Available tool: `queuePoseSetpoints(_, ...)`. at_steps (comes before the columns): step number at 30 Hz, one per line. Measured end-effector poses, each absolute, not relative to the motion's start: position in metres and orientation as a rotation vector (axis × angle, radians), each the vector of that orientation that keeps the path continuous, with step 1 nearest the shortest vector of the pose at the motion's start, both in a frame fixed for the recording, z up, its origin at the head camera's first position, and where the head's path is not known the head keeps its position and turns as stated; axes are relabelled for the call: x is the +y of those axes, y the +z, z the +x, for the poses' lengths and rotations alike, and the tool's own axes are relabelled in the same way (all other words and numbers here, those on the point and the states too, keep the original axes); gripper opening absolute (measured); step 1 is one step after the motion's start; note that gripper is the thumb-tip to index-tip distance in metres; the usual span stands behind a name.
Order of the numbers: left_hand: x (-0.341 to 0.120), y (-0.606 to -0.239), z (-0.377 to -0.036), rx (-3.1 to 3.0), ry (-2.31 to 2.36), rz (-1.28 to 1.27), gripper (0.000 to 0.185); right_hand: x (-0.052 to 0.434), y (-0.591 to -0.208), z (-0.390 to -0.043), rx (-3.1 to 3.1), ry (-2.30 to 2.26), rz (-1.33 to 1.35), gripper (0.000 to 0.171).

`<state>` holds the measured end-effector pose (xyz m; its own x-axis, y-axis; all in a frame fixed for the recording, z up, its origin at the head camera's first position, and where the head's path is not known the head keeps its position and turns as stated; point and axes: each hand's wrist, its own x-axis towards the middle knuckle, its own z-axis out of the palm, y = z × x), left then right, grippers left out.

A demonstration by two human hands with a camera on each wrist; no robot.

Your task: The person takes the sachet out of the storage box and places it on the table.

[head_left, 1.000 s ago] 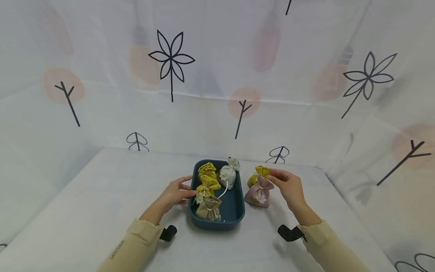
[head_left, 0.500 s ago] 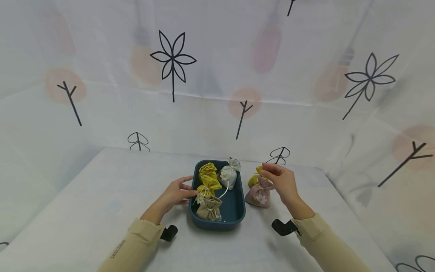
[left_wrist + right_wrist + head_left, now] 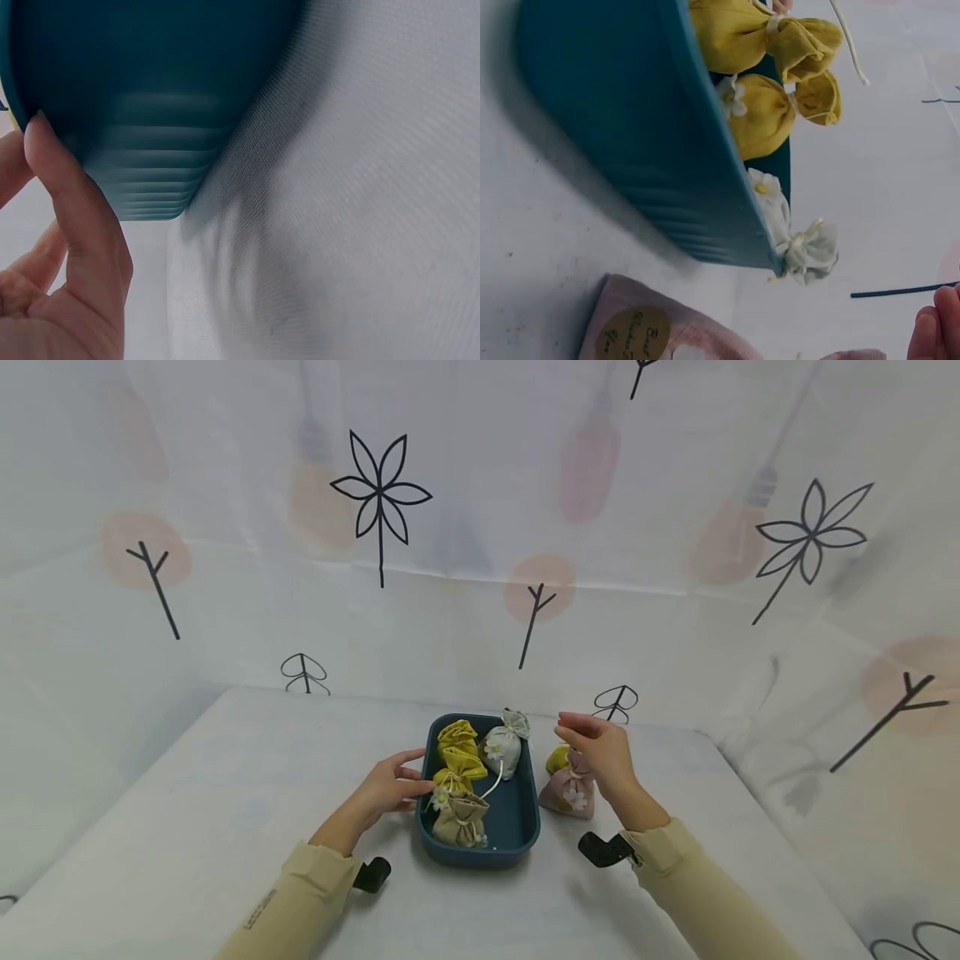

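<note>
My left hand holds the left side of a dark teal plastic box, its thumb at the rim. Inside the box lie two yellow drawstring pouches, a beige pouch and a pale grey-white pouch leaning on the far right corner. My right hand hovers above a pink drawstring pouch with a white flower, right of the box. Behind it is another yellow pouch, its top hidden. In the right wrist view nothing shows in the visible fingertips.
A white cloth covers the table. Behind it hangs a white printed backdrop with flower and twig drawings. Black wrist mounts stick out from the beige sleeves.
From the yellow pouch's top, my right hand has come away up and to the left, passing above the pink pouch. Left hand and box have stayed put.
</note>
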<state>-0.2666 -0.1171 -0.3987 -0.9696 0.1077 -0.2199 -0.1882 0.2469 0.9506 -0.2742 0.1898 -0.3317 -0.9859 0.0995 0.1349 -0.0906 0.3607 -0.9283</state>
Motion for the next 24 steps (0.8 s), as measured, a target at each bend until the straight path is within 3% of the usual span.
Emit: queuePoseSetpoints(24, -0.117, -0.399, -0.264, 2.273, 1.807, -0.059, 0.066, 0.155, -0.332, -0.300, -2.451, 1.772, -0.049, 0.030)
